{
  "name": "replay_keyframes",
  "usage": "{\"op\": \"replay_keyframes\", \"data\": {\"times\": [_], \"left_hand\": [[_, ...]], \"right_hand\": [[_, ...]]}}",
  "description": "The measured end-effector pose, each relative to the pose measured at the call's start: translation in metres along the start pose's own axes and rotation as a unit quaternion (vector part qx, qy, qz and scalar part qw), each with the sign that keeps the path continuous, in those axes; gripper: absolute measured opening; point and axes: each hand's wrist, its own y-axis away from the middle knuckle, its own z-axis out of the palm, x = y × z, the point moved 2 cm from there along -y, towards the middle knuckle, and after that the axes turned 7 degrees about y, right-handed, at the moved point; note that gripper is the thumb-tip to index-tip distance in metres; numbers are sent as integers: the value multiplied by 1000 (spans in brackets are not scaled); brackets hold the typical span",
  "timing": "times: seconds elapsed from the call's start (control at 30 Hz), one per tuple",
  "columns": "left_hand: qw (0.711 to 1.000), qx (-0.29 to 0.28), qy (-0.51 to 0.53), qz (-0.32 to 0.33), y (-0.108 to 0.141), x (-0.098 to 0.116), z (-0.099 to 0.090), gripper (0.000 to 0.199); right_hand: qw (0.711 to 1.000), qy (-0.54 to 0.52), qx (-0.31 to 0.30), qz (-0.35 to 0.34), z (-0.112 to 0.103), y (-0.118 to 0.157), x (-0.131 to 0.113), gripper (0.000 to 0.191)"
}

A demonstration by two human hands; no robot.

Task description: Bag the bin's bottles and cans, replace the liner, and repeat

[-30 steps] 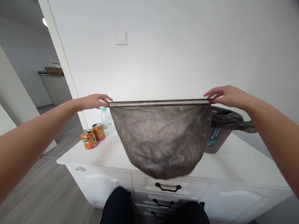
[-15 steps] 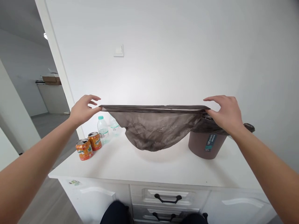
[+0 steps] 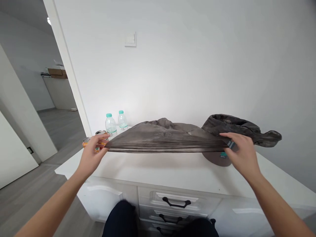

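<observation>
A thin dark grey plastic bag (image 3: 163, 136) is stretched sideways above the white cabinet top. My left hand (image 3: 95, 151) pinches its left corner, in front of the orange cans. At the other corner my right hand (image 3: 240, 151) grips the bag between thumb and fingers. Behind that hand stands a brown bin (image 3: 214, 158) with a dark label, partly hidden by the bag and my hand. Another dark bag (image 3: 228, 123) lines the bin's mouth, its bunched end sticking out to the right.
Two clear bottles with teal caps, one in front (image 3: 111, 125) and one behind (image 3: 122, 120), stand at the back left. Orange cans (image 3: 86, 141) are beside them, partly covered by my left hand. The white cabinet (image 3: 158, 171) has drawers with black handles. A wall rises behind.
Both hands have moved down and toward me with the bag. Its stretched edge is now lower, and the loose part lies behind it rather than hanging below. The camera view has shifted.
</observation>
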Motion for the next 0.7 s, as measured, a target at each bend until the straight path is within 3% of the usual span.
{"op": "replay_keyframes", "data": {"times": [0.2, 0.33, 0.53, 0.7], "left_hand": [[998, -48, -33, -25, 24, -70, 26, 41], [991, -81, -103, -32, 32, -100, 33, 43], [977, -101, -188, -9, 42, -124, 41, 42], [969, -148, -195, 31, 50, -143, 42, 55]], "right_hand": [[997, -36, -72, -5, 44, 47, 8, 45], [989, -51, -141, -7, 67, 81, 5, 44], [980, -70, -186, 29, 73, 115, -1, 44], [969, -79, -230, 29, 70, 132, -7, 46]]}}
